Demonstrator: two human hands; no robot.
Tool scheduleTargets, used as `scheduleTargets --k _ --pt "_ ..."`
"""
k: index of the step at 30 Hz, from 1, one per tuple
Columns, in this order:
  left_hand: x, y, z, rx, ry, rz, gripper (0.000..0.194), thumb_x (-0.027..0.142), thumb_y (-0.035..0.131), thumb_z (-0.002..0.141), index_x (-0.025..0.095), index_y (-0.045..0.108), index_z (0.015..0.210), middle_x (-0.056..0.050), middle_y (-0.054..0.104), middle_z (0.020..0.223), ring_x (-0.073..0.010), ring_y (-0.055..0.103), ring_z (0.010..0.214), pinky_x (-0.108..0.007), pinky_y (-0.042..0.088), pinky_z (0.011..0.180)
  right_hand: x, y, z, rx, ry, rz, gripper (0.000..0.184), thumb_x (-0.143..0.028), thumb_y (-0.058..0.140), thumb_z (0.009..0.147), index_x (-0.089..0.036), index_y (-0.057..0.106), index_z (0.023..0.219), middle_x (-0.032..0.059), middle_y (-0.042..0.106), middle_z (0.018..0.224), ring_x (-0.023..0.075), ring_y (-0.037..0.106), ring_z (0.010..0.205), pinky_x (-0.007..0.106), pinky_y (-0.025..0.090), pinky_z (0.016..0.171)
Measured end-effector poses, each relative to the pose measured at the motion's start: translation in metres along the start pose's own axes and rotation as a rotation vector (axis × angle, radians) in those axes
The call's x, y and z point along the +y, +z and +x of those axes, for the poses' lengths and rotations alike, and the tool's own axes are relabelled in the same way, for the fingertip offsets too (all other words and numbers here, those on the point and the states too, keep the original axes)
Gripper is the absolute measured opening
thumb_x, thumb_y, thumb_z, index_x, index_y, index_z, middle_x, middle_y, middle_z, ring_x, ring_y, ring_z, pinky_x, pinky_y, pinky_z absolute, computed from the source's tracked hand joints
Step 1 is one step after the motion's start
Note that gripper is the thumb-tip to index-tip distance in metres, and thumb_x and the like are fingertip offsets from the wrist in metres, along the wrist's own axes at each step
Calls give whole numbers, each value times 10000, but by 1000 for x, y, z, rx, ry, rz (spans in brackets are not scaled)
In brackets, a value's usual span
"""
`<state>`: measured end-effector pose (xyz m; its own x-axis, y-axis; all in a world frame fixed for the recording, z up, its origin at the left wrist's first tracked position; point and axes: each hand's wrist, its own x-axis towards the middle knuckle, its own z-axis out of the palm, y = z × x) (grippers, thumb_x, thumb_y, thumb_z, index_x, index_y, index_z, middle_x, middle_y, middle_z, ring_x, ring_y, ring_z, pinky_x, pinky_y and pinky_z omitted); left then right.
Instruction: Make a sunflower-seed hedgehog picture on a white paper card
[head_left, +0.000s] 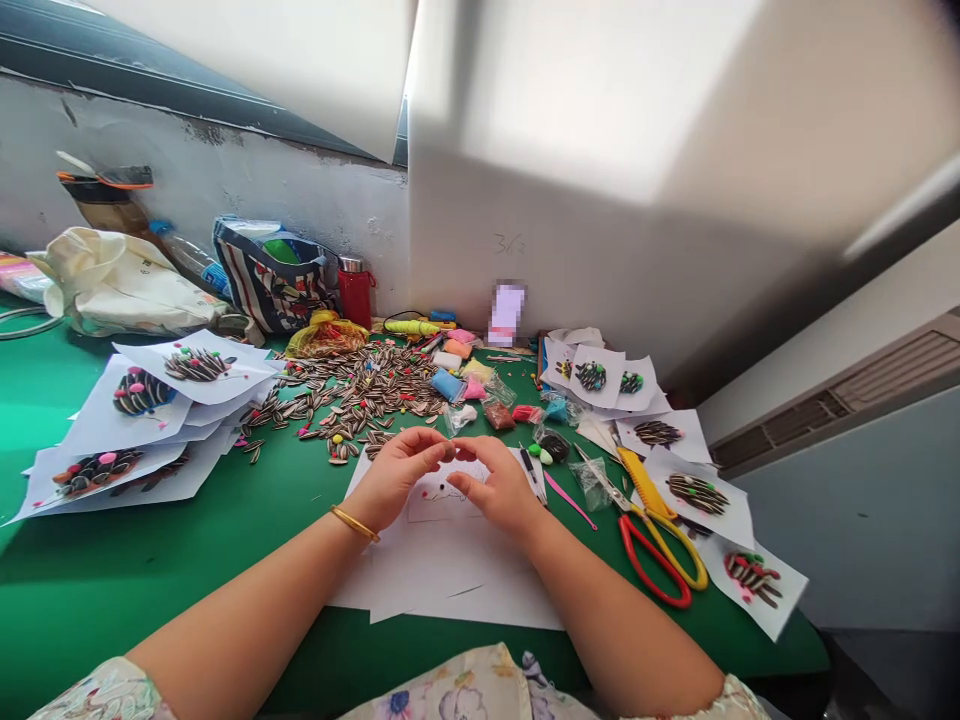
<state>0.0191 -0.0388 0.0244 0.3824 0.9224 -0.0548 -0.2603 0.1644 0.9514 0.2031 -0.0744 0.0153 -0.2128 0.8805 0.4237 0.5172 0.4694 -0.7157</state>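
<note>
My left hand (401, 475) and my right hand (499, 487) meet fingertip to fingertip over a white paper sheet (450, 570). Between the fingertips is a tiny brownish bit, too small to make out. My left thumb and forefinger are pinched together. The right fingers curve inward, with the thumb a little lower. Beneath my hands lies a small paper with a line drawing (431, 505), partly hidden, showing a dark eye and a red nose. Sunflower seeds (375, 380) are heaped beyond my left hand.
Finished seed pictures lie in a left stack (202, 410) and a right row (694, 490). Scissors (652, 540), a yellow cutter (645, 480) and a pink tool (570, 500) lie to the right. Bagged coloured clay (448, 385) sits behind. Bags and a red bottle (355, 293) stand at the wall.
</note>
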Motion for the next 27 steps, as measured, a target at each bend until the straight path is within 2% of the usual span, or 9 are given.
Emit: scheduleTargets --k 4,7,9,12,14,17,21,24,27 --pt "-2 4 -5 -36 79 236 301 413 778 790 171 708 956 -73 712 933 -211 659 897 -311 523 773 -3 2 0 41 -10 74 248 -408 648 925 -237 716 1092 41 735 965 196 644 911 340 499 834" --pt "-5 2 -6 -11 157 317 365 407 762 800 210 688 1098 -58 698 923 -207 647 861 -315 525 738 -5 -3 1 47 23 40 154 -325 624 942 -235 741 988 31 741 892 189 645 859 330 491 789" --pt "-7 0 -5 -11 249 440 361 365 758 806 241 704 1140 -59 697 950 -210 634 880 -327 519 771 -5 -5 1 35 28 -17 143 -278 611 943 -240 746 974 29 743 883 191 641 849 335 483 784" --pt "-10 -4 -2 -33 390 618 226 307 726 836 275 769 1056 -60 708 981 -216 613 935 -348 485 872 -4 -3 1 3 -2 -94 135 -232 609 931 -230 743 951 29 741 874 195 632 839 342 475 784" --pt "-10 -5 -1 -21 434 653 156 303 710 851 285 791 982 -55 712 945 -216 609 933 -346 472 884 -4 0 1 -8 -19 -106 118 -218 618 914 -220 734 936 30 735 863 194 631 829 340 477 780" --pt "-7 -5 -1 32 424 659 111 320 701 857 276 797 892 -50 702 860 -212 606 867 -328 474 809 -3 4 0 -13 -4 -75 158 -218 640 885 -236 718 1022 29 739 932 195 646 879 341 491 815" --pt "-4 -3 -2 95 338 551 119 342 717 835 238 774 826 -53 708 839 -215 628 830 -321 485 763 -2 5 -1 -28 81 -26 376 -331 699 862 -238 657 1224 42 740 985 209 659 909 353 511 833" --pt "-6 -3 -2 90 295 500 160 350 730 820 237 777 923 -53 716 877 -217 635 835 -327 494 774 -1 3 -1 -36 72 32 241 -337 598 942 -247 702 1140 41 746 1031 200 663 952 335 506 850" --pt "-7 -4 -3 49 356 595 268 339 722 829 272 766 1084 -59 692 984 -219 621 890 -337 490 818 -1 2 0 -30 45 -7 198 -274 539 963 -239 732 995 33 749 953 187 660 890 311 490 799"
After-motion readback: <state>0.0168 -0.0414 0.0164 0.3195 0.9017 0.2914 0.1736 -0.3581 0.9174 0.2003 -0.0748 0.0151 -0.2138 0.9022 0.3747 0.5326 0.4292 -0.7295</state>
